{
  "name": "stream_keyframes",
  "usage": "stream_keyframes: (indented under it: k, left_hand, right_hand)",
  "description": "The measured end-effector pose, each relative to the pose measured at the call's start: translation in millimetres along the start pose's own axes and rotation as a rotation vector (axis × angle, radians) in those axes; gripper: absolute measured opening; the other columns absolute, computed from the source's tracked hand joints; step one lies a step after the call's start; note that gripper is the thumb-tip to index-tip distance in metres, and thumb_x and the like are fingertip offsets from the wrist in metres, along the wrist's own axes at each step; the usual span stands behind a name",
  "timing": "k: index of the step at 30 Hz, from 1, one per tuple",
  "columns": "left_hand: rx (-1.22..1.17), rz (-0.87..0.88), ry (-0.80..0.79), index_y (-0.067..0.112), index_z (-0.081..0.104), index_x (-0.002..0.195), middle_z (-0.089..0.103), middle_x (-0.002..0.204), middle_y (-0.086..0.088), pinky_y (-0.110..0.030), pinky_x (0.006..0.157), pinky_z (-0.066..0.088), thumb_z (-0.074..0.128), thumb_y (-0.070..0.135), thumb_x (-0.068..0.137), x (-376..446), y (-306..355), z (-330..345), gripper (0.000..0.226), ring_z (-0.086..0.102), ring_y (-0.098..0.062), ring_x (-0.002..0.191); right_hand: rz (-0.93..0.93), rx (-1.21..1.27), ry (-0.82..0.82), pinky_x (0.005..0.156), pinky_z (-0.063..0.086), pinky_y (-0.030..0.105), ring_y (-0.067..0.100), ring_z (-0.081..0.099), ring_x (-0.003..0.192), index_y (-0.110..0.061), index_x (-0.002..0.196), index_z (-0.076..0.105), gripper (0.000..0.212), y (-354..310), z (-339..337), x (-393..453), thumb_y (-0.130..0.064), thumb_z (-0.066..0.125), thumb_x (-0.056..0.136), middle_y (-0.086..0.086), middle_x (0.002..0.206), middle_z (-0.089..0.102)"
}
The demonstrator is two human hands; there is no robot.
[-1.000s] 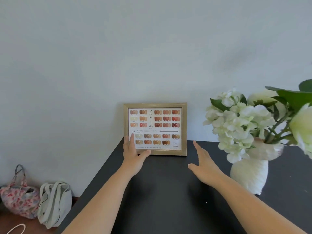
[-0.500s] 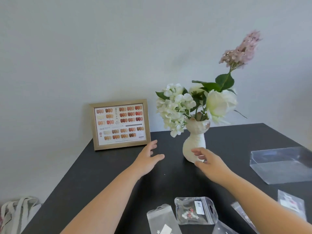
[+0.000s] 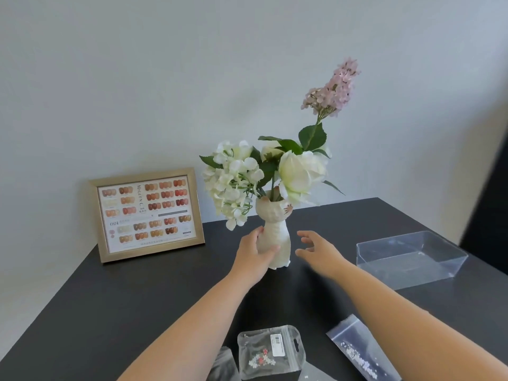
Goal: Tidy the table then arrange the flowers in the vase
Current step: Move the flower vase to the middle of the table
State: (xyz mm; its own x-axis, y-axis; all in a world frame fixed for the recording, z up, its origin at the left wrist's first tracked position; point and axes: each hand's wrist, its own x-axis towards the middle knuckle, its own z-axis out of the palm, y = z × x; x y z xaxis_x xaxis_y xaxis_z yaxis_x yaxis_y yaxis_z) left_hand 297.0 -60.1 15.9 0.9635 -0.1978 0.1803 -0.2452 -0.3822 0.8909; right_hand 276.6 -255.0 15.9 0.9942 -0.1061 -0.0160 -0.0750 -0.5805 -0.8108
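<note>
Left hand (image 3: 254,255) grips the lower body of the cat-shaped white vase (image 3: 275,232), thumb across its front; 0.5 s ago it hovered clear of the vase. Right hand (image 3: 316,248) is open, fingers spread, just beside the vase and not touching. The vase stands upright on the black table (image 3: 137,312), holding white flowers (image 3: 233,182) and 1 pink sprig (image 3: 334,86). Judgement: repositioning of the vase is starting. The framed colour chart (image 3: 148,213) reads "MIGLEN C" and "024". Small plastic bags (image 3: 270,350) and a clear box (image 3: 409,257) remain untidied.
</note>
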Motion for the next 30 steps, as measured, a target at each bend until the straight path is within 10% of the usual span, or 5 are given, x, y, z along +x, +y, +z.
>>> stream_keyframes:
  k: [13,17,30]
  left_hand:
    - [-0.032,0.129,0.024,0.071,0.044,0.117,0.059,0.118,0.03,-0.017,0.084,0.053,0.068,0.037,0.083,24,-12,13,0.053,0.057,0.005,0.112]
    - [0.006,0.066,-0.005,0.044,0.03,0.15,0.042,0.139,0.012,-0.035,0.105,0.046,0.064,0.038,0.091,31,-25,10,0.069,0.045,-0.004,0.126]
    - [0.055,0.029,-0.047,0.032,0.026,0.155,0.039,0.15,0.005,-0.041,0.116,0.034,0.053,0.023,0.101,29,-33,-2,0.061,0.039,-0.011,0.138]
  right_hand:
    - [-0.048,0.202,-0.099,0.076,0.038,0.016,-0.002,0.054,0.107,-0.053,0.128,0.049,0.047,6,13,27,-0.033,0.064,0.089,-0.023,0.112,0.064]
    - [-0.046,0.23,-0.076,0.073,0.042,0.016,-0.001,0.06,0.101,-0.051,0.13,0.049,0.048,6,22,33,-0.035,0.065,0.088,-0.023,0.109,0.065]
    - [-0.028,0.217,0.045,0.066,0.046,0.02,0.004,0.063,0.09,-0.055,0.113,0.048,0.045,5,38,30,-0.037,0.073,0.081,-0.017,0.104,0.061]
